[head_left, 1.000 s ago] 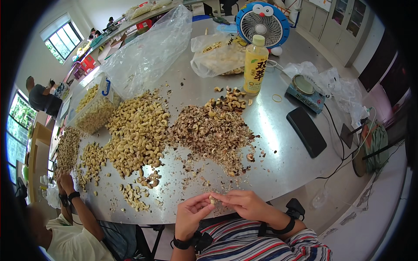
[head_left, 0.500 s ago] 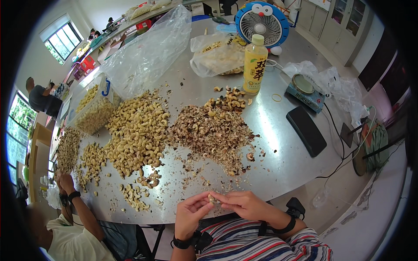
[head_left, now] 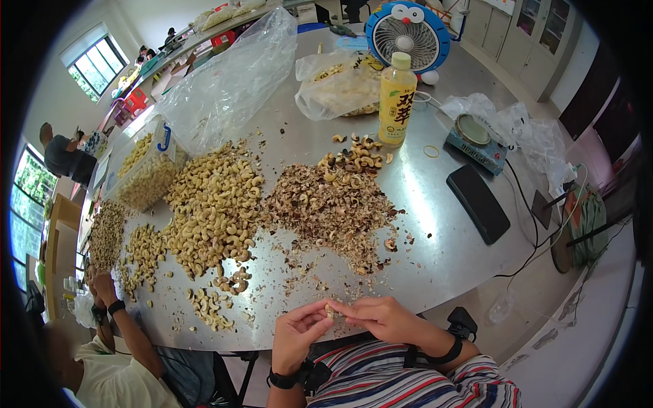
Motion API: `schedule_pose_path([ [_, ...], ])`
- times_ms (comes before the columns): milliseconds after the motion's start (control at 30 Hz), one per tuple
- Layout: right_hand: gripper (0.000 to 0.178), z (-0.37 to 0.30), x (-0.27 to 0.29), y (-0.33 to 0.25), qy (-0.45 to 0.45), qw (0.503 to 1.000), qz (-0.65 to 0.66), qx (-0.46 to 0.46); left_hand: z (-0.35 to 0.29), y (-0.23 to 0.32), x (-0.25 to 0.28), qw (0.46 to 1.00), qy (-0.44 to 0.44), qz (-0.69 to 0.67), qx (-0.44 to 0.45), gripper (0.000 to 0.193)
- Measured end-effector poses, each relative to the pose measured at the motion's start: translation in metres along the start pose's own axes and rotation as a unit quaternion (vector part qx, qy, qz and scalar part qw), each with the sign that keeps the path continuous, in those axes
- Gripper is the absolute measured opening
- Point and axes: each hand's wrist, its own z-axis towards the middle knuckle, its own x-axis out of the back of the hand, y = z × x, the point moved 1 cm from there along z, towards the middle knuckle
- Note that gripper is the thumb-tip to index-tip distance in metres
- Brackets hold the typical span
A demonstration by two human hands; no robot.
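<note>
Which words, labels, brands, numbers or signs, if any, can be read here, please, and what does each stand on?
Yellow bottle: large dark characters on its label, not copied here.
Blue-green box: pale markings along its side, too blurred to read.
Plastic bag beside the bottle: dark marks on yellow, too small to read.

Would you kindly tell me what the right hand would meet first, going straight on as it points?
The nut, which the right hand seems to touch; just beyond it, the left hand, though depth is unclear.

large dark characters [head_left: 406, 107] on the yellow drink bottle [head_left: 394, 102]
</note>
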Motion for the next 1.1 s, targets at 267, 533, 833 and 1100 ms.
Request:
schedule_pose_path([
  [267,0.045,-0.0004,0.0014,-0.0007,-0.009,1.0,0.009,-0.015,-0.0015,0.0014,0.0,1.0,0.002,0.01,-0.004,0.038],
  [533,0.046,-0.0027,0.0011,0.0053,0.004,0.999,0.032,-0.014,-0.0012,0.0003,0.0024,0.999,-0.02,0.022,-0.023,0.036],
  [833,0.043,0.0004,-0.0021,-0.0006,0.005,0.998,0.048,-0.028,-0.0016,-0.0004,0.0039,0.999,-0.004,0.026,-0.018,0.036],
  [1100,0.045,0.0006,-0.0032,-0.0014,-0.007,0.999,0.031,-0.032,-0.0014,0.0,0.0036,0.999,-0.002,0.025,-0.02,0.037],
])
